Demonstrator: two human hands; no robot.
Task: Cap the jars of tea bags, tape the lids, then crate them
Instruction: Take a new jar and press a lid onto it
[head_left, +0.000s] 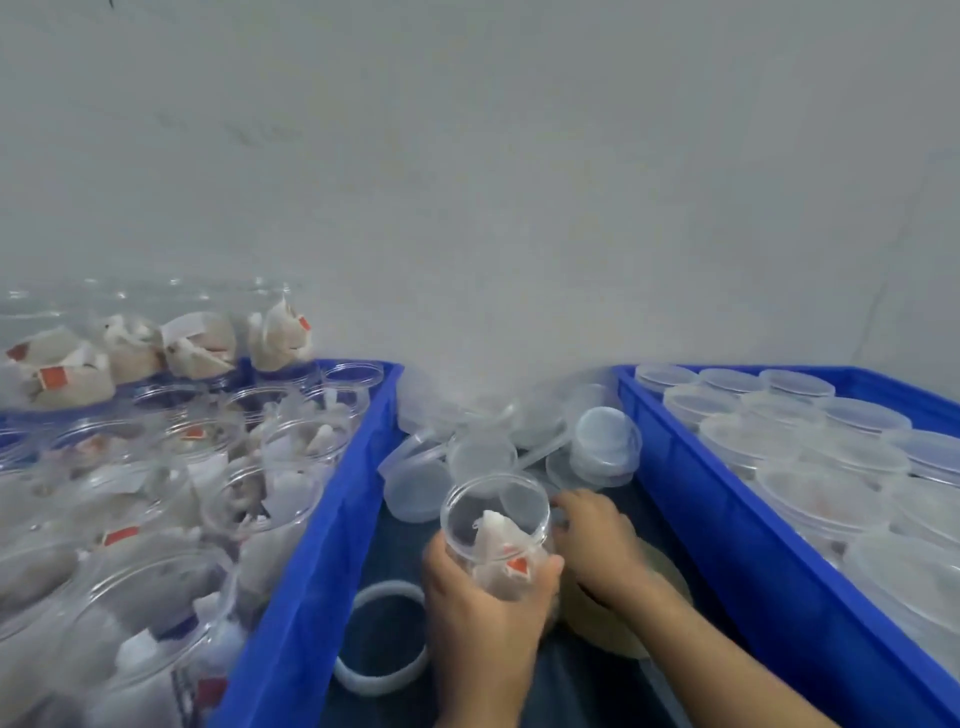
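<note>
Open jar (494, 525) holding tea bag (501, 551), left crate (332, 499) apparently uncapped jars

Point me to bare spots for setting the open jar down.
Dark surface between the left crate wall and the tape ring, also inside that ring. Crowded: loose lids piled ahead of the left hand holding the jar; both crates full, including the right crate.

The jar (494, 525) is showing clear, glossy plastic, with soft papery tea bags (501, 558) inside. The two crates (311, 530) are gleaming smooth blue plastic, the loose lids (605, 441) looking frosted, and the wall (519, 182) is looking matt.
</note>
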